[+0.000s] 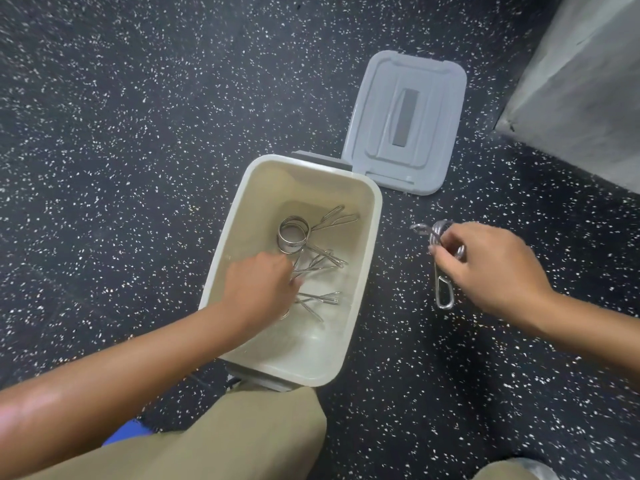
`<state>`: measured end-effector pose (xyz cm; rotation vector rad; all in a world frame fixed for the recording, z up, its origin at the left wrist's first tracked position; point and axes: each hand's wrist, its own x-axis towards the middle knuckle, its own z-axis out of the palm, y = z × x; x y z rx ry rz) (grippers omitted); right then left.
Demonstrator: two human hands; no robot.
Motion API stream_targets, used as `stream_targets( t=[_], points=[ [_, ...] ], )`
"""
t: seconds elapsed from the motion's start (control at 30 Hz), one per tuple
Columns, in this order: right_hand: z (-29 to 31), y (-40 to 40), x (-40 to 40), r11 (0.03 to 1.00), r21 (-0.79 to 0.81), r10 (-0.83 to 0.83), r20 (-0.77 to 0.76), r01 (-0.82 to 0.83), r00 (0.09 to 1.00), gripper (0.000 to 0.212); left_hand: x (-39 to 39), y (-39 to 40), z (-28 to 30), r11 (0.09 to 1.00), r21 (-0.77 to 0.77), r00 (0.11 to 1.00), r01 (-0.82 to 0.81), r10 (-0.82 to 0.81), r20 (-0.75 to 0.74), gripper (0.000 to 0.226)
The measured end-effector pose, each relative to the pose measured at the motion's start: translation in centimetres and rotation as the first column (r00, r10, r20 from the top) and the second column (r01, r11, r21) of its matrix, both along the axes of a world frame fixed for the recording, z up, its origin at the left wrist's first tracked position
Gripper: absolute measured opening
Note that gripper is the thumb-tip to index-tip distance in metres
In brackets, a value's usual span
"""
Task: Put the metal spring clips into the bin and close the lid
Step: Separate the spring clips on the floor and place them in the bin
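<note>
The right hand [491, 268], at the right middle of the frame, has its fingers curled closed around a metal spring clip [441, 265]; the coil sits between fingertips and thumb, one wire handle pokes out toward the upper left, and the long looped handles hang down below the hand, above the dark speckled floor [121, 133]. The left hand [261, 285] reaches down inside the cream bin [369, 237] at the centre of the frame, fingers bent and gathered over the clips lying there; whether it actually pinches one, I cannot tell, since the fingertips are hidden behind the knuckles. Several spring clips in the bin [304, 244] lie loose on its bottom: one with its coil upright near the far end, others crossed beside and beneath the left hand. The grey lid [405, 123] is swung fully open, lying flat on the floor beyond the bin's far right corner, toward the upper right. A khaki trouser leg [242, 441] fills the lower centre, touching the bin's near edge.
</note>
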<state>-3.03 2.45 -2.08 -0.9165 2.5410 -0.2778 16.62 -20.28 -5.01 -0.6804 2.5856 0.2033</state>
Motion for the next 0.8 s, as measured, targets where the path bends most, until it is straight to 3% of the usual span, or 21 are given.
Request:
stream_targets(
  t=[0.17,0.27,0.33,0.43,0.53,0.67,0.8],
  points=[
    [4.8,-3.7,-0.7,0.977,-0.121,0.163,-0.099,-0.174,0.982,0.022,1.5,-0.9,3.3,0.996,0.078,0.982,-0.037,0.051,-0.181,0.048],
    [7.3,-6.3,-0.7,0.901,-0.172,0.355,-0.237,-0.399,0.904,0.021,2.0,-2.1,4.7,0.993,0.098,0.959,-0.071,0.095,-0.268,0.05],
    [8.3,-8.0,-0.7,0.801,-0.2,0.49,-0.323,-0.565,0.809,0.022,2.1,-2.9,5.4,0.991,0.104,0.941,-0.085,0.114,-0.318,0.048],
    [8.3,-10.8,-0.3,0.587,-0.17,0.685,-0.416,-0.791,0.598,0.017,2.1,-4.0,6.1,0.991,0.094,0.919,-0.097,0.126,-0.374,0.045],
    [6.3,-13.6,0.7,0.415,-0.139,0.77,-0.473,-0.899,0.429,0.019,2.1,-5.2,6.5,0.989,0.082,0.896,-0.12,0.143,-0.42,0.046],
    [2.0,-16.9,2.6,0.306,0.002,0.839,-0.474,-0.952,0.269,0.013,2.2,-6.1,7.0,0.989,0.075,0.877,-0.131,0.15,-0.457,0.045],
    [-1.6,-18.9,4.0,0.207,0.15,0.894,-0.431,-0.967,0.125,0.032,2.7,-6.4,7.2,0.983,0.091,0.874,-0.157,0.181,-0.451,0.041]
  ],
)
